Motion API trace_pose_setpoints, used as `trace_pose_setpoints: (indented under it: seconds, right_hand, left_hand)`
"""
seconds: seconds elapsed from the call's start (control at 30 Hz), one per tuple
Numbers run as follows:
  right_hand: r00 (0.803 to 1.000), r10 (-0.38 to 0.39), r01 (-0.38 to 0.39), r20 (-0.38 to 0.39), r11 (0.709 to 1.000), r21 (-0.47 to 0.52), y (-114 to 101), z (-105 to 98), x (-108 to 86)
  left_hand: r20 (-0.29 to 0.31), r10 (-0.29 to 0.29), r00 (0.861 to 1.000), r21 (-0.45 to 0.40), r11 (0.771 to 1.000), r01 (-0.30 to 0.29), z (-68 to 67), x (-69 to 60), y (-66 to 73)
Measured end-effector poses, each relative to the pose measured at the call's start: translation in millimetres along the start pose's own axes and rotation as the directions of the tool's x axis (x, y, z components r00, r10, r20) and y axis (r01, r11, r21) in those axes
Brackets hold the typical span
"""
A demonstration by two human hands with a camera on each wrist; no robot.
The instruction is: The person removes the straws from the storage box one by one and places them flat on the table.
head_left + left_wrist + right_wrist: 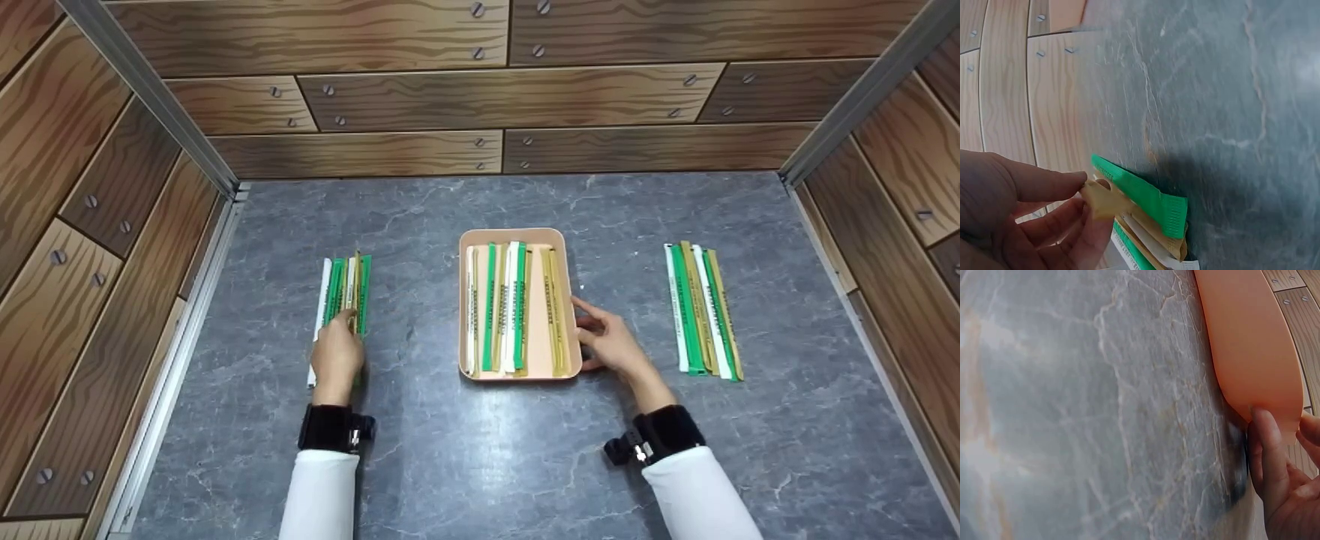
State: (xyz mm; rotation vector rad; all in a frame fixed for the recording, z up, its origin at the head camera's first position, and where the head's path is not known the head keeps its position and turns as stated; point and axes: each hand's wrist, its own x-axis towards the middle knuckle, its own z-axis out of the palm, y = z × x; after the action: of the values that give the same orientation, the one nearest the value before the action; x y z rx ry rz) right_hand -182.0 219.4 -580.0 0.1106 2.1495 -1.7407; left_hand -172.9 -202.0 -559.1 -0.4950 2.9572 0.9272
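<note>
My left hand [337,356] is over the left row of slim paper-wrapped packets [324,300], which are white, green and brown. Between thumb and fingers it pinches one end of a brown paper-wrapped packet [1103,199], raised a little above the others in the left wrist view. A green packet [1148,194] lies just beside it. At the middle, a shallow peach tray [465,238] holds several similar packets [514,307] lying lengthwise. My right hand [611,345] touches the tray's outer right wall with its fingertips; the right wrist view shows the thumb against the wall [1252,343].
On the right lies another row of white, green and brown packets [701,311]. The grey marbled tabletop [480,450] is bounded by wood-patterned panels [480,97] at the back and both sides, with metal rails [172,337] along the edges.
</note>
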Motion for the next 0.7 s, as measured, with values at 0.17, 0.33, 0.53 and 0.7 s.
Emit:
trace_pose_setpoints:
  seconds: [0.17,0.33,0.53,0.7]
  right_hand:
    - [1.0,0.006,-0.006,-0.01,1.0,-0.001,-0.2,0.5,-0.6]
    - [1.0,-0.001,0.001,-0.012,1.0,0.008,-0.2,0.3,-1.0]
    - [1.0,0.005,-0.004,-0.012,1.0,0.006,-0.2,-0.3,-0.9]
    - [1.0,0.005,-0.005,-0.017,1.0,0.007,-0.2,0.4,-0.5]
  left_hand:
    - [-0.024,0.005,1.0,0.062,0.998,-0.003,1.3,2.3,0.1]
    - [-0.077,0.027,0.997,0.101,0.995,-0.019,2.7,2.8,-2.4]
    - [-0.083,0.038,0.996,0.12,0.992,-0.028,3.1,3.1,-3.7]
    - [-0.091,0.019,0.996,0.122,0.992,-0.008,2.2,2.7,-1.8]
